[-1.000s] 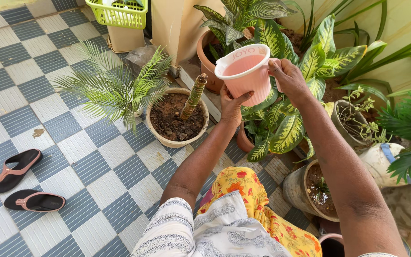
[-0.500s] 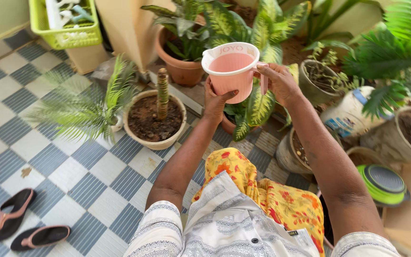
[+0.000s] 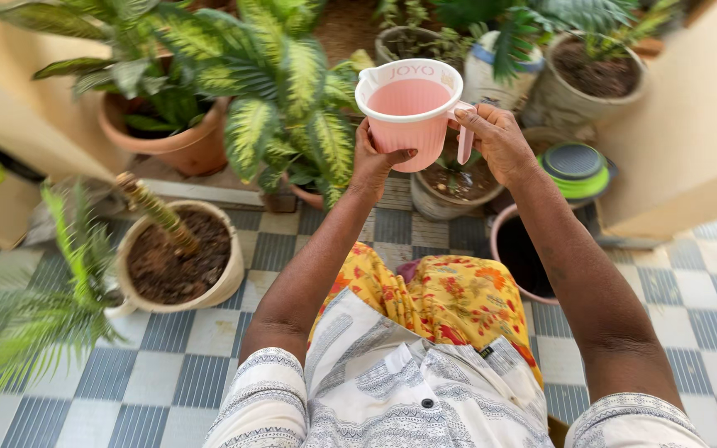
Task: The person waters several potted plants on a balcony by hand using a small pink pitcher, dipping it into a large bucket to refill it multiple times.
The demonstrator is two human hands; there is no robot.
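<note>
**Pink jug held up over the pots, both hands on it**

Round pink ribbed plastic jug [image 3: 409, 112] held upright at arm's reach, rim level, pale pink inside. Left hand [image 3: 373, 162] cups the jug from below and on its left flank, palm up, fingers curled close round the ribbed wall, thumb on the near side. Right hand [image 3: 497, 141] sits at the jug's right, fingers closed narrow about the pink handle [image 3: 463, 143]. Both forearms bare, raised, converging on the jug.

Directly under the jug: small grey pot with dark soil [image 3: 450, 182]. Left of the jug: yellow-and-green mottled leafy plant [image 3: 288, 99]. Well left and lower: cream round pot with a stubby trunk [image 3: 178, 259]. Right of the jug: green round lid [image 3: 576, 168].
</note>
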